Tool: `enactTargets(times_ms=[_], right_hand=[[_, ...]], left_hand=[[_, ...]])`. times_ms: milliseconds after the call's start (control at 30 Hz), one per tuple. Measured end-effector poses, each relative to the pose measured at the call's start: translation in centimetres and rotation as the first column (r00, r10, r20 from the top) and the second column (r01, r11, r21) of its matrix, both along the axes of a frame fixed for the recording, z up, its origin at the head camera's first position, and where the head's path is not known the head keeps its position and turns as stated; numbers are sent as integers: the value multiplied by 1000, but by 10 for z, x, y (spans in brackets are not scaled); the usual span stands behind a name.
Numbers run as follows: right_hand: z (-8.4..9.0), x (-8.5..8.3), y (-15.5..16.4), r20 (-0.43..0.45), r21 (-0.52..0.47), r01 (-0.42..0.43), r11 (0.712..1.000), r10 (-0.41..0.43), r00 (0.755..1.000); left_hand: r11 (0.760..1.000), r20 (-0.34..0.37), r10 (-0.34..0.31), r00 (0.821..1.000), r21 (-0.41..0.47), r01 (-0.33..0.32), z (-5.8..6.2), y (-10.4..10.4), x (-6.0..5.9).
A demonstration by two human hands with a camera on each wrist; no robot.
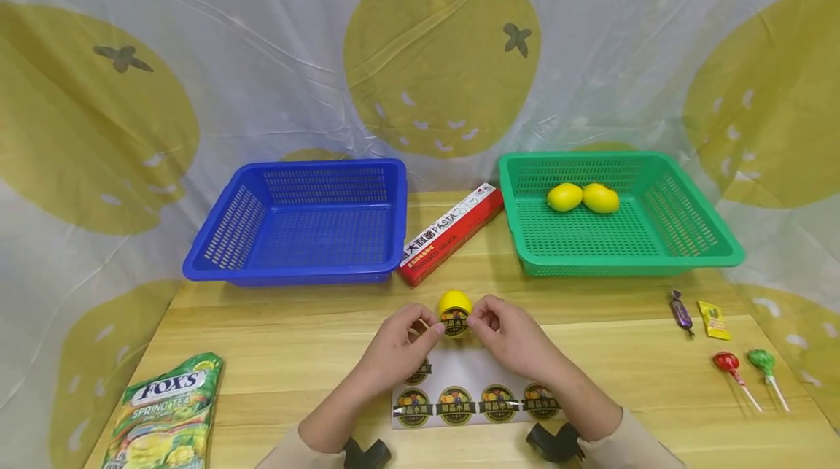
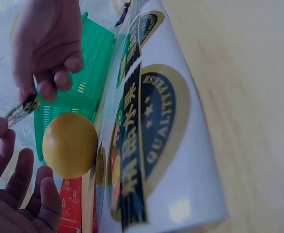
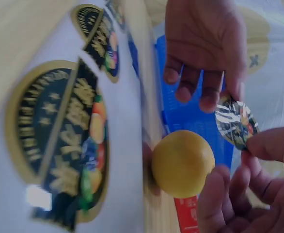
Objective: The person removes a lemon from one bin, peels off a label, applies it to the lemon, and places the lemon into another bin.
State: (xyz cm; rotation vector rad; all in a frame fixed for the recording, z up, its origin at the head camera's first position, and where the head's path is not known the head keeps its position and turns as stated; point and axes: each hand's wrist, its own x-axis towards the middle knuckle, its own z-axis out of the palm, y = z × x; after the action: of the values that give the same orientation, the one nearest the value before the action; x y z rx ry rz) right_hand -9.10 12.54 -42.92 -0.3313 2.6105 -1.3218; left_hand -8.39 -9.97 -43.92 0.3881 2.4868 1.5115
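A round black-and-gold fruit sticker [image 1: 454, 322] is stretched between my two hands, just over a yellow lemon [image 1: 454, 299] on the table. My left hand [image 1: 399, 346] pinches its left edge between thumb and index finger. At the opposite edge, my right hand [image 1: 515, 336] grips it the same way. Both wrist views show the sticker [image 3: 236, 121] held apart from the lemon [image 2: 70, 145], which neither hand grips. Under my forearms lies a white sheet [image 1: 459, 367] with several more such stickers, partly hidden by my hands and arms.
A blue basket [image 1: 295, 278] stands back left; a green basket [image 1: 630, 262] holding two lemons [image 1: 582, 198] stands back right. Between them lies a pasta box [image 1: 453, 234]. A FOX'S candy bag [image 1: 167, 411] lies left; wrapped candies [image 1: 714, 319] and two lollipops [image 1: 727, 362] lie right.
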Motion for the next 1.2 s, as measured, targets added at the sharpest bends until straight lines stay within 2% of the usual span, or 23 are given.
enactTargets(times_ms=[233, 433, 567, 700, 900, 967, 1033, 1133, 1200], right_hand=[[1, -21, -8, 63, 13, 141, 990, -142, 988], [0, -33, -13, 129, 42, 162, 986, -166, 978], [-1, -38, -14, 167, 48, 154, 987, -160, 973], [-4, -40, -16, 213, 27, 158, 987, -160, 964], [-8, -39, -17, 280, -50, 202, 978, -180, 943], [-7, -37, -16, 267, -60, 208, 976, -185, 946], [-4, -35, -15, 238, -70, 217, 974, -195, 951], [3, -32, -14, 184, -114, 240, 964, -216, 959], [9, -30, -14, 154, -165, 257, 952, -233, 960]], left_hand=[[994, 40, 110, 993, 13, -111, -2, 12, -16], [986, 92, 166, 982, 2, -167, -6, 18, -28], [982, 185, 174, 967, 39, -184, -7, 19, -33], [979, 277, 152, 949, 93, -184, -7, 20, -34], [976, 348, 93, 933, 152, -154, -10, 21, -36], [975, 344, 88, 935, 164, -153, -9, 21, -37], [977, 303, 90, 949, 159, -143, -6, 21, -37], [987, 170, 93, 981, 115, -113, 3, 20, -38], [990, 54, 95, 994, 97, -100, 11, 21, -39]])
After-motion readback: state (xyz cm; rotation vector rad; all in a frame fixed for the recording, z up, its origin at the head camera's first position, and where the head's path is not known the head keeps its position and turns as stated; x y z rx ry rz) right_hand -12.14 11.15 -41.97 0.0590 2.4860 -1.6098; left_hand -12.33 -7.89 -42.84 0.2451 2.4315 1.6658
